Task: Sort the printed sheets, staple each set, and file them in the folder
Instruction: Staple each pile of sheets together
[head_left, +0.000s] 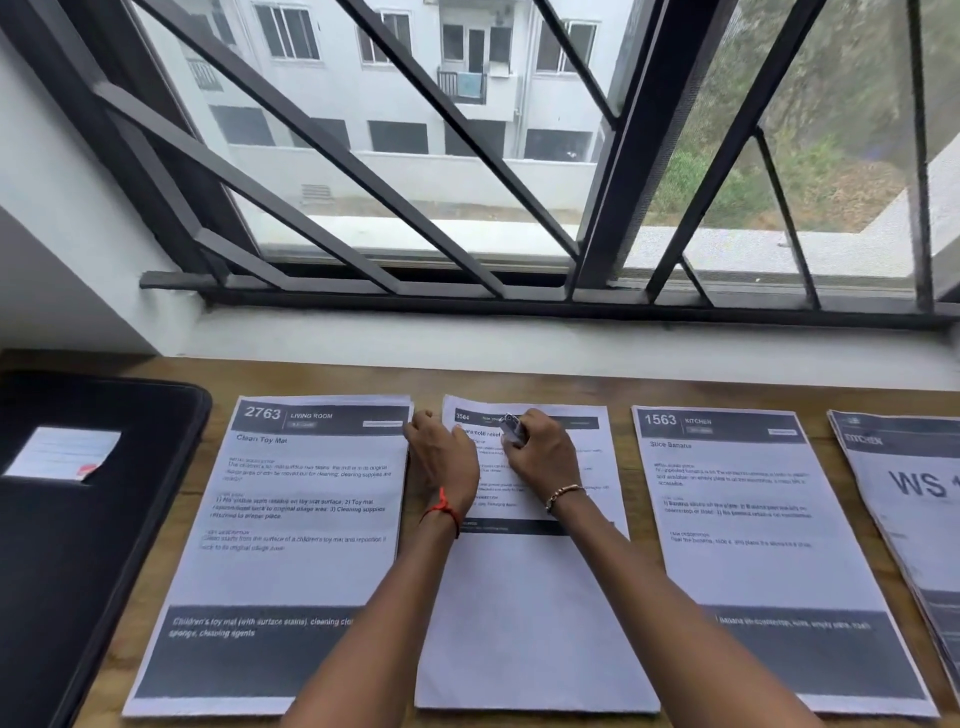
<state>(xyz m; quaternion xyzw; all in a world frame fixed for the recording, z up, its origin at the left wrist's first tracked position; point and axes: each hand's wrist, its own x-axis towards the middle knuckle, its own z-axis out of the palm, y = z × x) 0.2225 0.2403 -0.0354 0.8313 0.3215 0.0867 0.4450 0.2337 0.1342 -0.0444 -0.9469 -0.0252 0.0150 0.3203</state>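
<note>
**A:** Four lots of printed sheets on the wooden desk (571, 392), is that right?

**B:** Yes, side by side in a row below the barred window (363, 156). At the left end is the set headed 2763 (291, 519), titled "Clean Toy Mat". Next comes the middle set (519, 623), then the set headed 1563 (753, 519), titled "Slice Banana". A thicker pile marked WS (904, 519) is cut off by the right edge.

**A:** Where is the folder?

**B:** The black folder (93, 545) lies flat at the far left, just beside the 2763 set. A white label (62, 452) sits on it.

**A:** And the hands?

**B:** Both are at the top of the middle set. The right hand (545, 457) has its fingers curled round a small stapler (511, 428). It holds the stapler against the dark header strip, near the top-left corner of that set. A beaded bracelet (563, 493) is on that wrist.

**A:** Is the left one gripping the paper?

**B:** I cannot tell. The left hand (441, 460) lies over the left edge of the middle set, partly across the gap to the 2763 set, with its knuckles bent toward the corner. The back of the hand hides its fingertips, so they may be pinching the sheets or only pressing on them. A red thread (441, 506) circles that wrist.
</note>
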